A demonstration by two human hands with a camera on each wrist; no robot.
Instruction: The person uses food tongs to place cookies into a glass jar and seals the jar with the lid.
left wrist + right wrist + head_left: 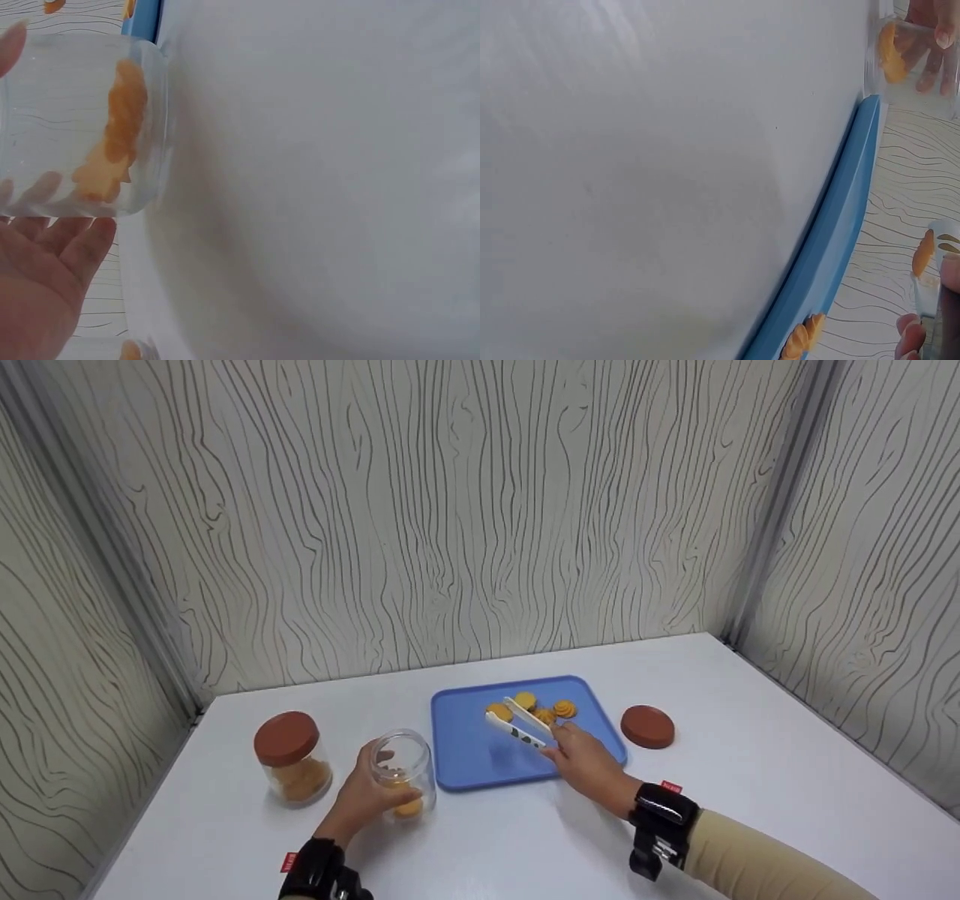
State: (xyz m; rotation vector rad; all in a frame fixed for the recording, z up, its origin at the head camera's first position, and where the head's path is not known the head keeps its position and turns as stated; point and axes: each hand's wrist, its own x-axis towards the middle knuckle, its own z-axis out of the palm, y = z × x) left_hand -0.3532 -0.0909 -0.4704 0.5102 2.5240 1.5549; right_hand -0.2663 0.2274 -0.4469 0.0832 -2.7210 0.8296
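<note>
My left hand [364,796] grips a clear open jar [421,766] round its side, thumb in front. The jar stands upright on the table, with several orange-yellow cookies [124,112] at its bottom. In my right hand [589,761] is a pair of white tongs [517,731] with dark marks on one arm. One cookie [923,253] sits between the tongs' tips, above the blue tray [465,765]. Other cookies [565,709] lie on the tray beyond the tongs, partly hidden by them.
A second jar [304,781] with a brown lid [286,737] and cookies inside stands at the left. To the right of the tray lies a loose brown lid [648,727]. Wood-patterned panels [480,510] enclose the white table [495,847] behind and on both sides.
</note>
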